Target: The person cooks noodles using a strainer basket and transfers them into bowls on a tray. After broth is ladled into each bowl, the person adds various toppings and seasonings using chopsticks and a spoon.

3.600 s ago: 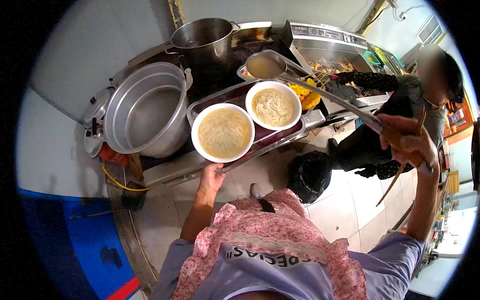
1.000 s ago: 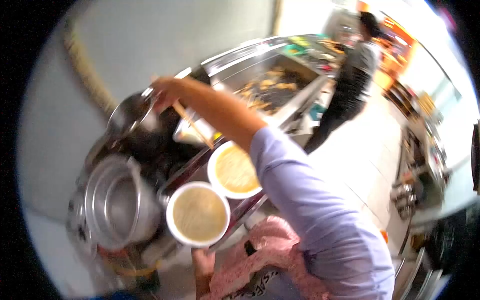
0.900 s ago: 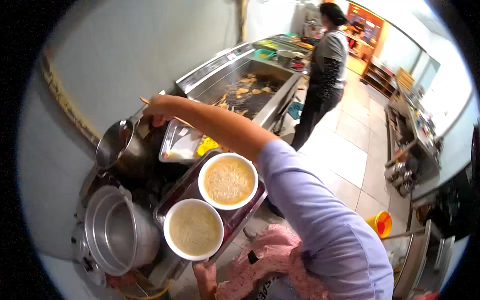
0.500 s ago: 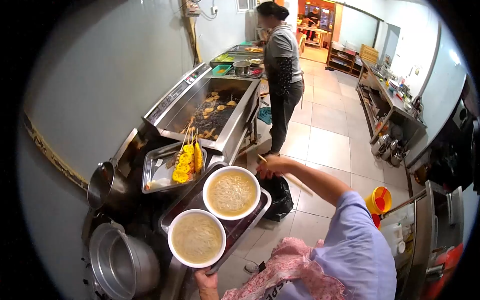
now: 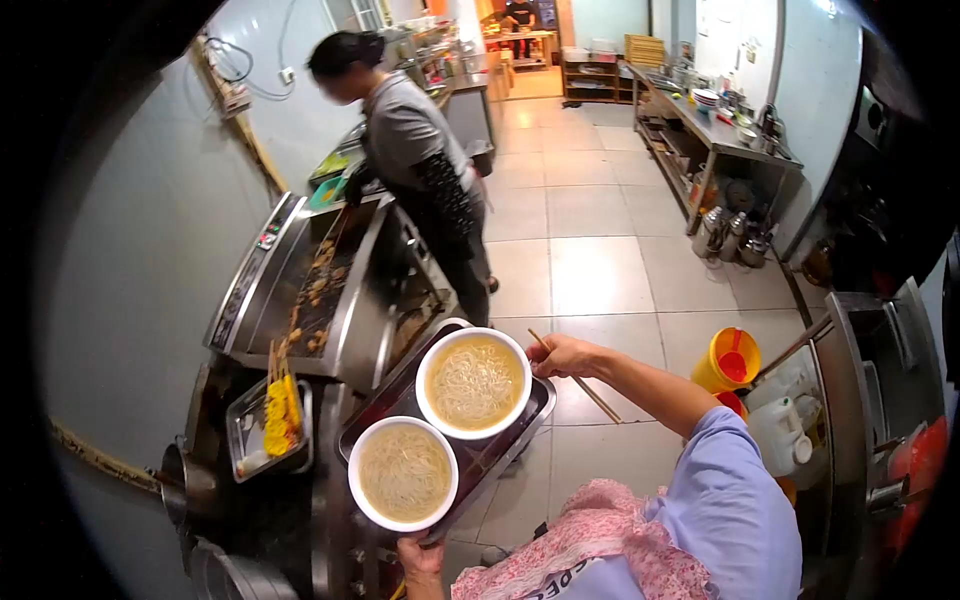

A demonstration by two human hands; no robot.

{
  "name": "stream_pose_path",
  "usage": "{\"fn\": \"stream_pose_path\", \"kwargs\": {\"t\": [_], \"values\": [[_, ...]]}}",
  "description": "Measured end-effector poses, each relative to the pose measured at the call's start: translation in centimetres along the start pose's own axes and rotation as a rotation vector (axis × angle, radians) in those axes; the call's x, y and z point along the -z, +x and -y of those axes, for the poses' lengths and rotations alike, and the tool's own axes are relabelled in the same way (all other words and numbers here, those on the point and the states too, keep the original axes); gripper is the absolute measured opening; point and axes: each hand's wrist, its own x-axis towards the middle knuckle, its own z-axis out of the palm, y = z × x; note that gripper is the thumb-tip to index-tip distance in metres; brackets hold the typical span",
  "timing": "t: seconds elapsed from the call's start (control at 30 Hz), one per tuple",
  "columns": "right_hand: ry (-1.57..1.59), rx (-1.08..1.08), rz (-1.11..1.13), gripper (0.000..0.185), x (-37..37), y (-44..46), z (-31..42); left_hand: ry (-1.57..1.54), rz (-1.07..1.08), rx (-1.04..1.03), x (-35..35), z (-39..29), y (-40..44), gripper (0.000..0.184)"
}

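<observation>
Two white bowls of noodles in broth, a far bowl (image 5: 474, 384) and a near bowl (image 5: 403, 474), stand on a dark metal-rimmed tray (image 5: 493, 462). My left hand (image 5: 421, 556) grips the tray's near edge, just below the near bowl; its fingertips are partly hidden under the tray. Beside the far bowl, my right hand (image 5: 560, 356) is closed around a pair of wooden chopsticks (image 5: 596, 398), which point down to the right. Its fingers reach the tray's far end next to the bowl, and whether they also grip the rim is partly hidden.
A co-worker (image 5: 420, 150) leans over the fryer (image 5: 350, 290) at left, where food floats in dark oil. Skewers of yellow food (image 5: 281, 415) lie in a small metal tray (image 5: 243, 440). At right are a yellow bucket (image 5: 712, 372) and a metal shelf table (image 5: 715, 130). A metal pot (image 5: 235, 575) is lower left.
My view has turned, so the fryer and skewers sit further left. My right hand has come to the tray's far end, still holding the chopsticks. The co-worker now bends over the fryer.
</observation>
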Motion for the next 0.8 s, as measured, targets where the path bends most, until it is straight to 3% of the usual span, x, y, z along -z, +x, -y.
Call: {"fn": "stream_pose_path", "kwargs": {"t": [0.23,0.4,0.43,0.57,0.6,0.8], "values": [[0.008,0.021,-0.255,0.019,14.4,-7.8,-1.1,0.054,0.099,0.176,-13.1,9.2,5.4,0.06],[0.027,-0.008,-0.433,0.033,22.7,-12.7,-1.1,0.068,0.284,0.324,-22.1,14.0,11.6,0.059],[0.058,-0.005,-0.471,0.018,24.5,-13.1,-1.4,0.101,0.3,0.344,-24.2,15.0,13.3,0.058],[0.133,0.102,-0.582,0.022,32.5,-13.1,-4.1,0.217,0.336,0.406,-32.0,18.8,18.9,0.056],[0.035,-0.007,-0.624,0.033,33.6,-14.3,-2.2,0.255,0.395,0.447,-32.7,19.7,21.5,0.057],[0.179,-0.01,-0.784,0.03,43.6,-14.4,1.7,0.333,0.482,0.529,-44.7,25.0,31.8,0.057]]}}
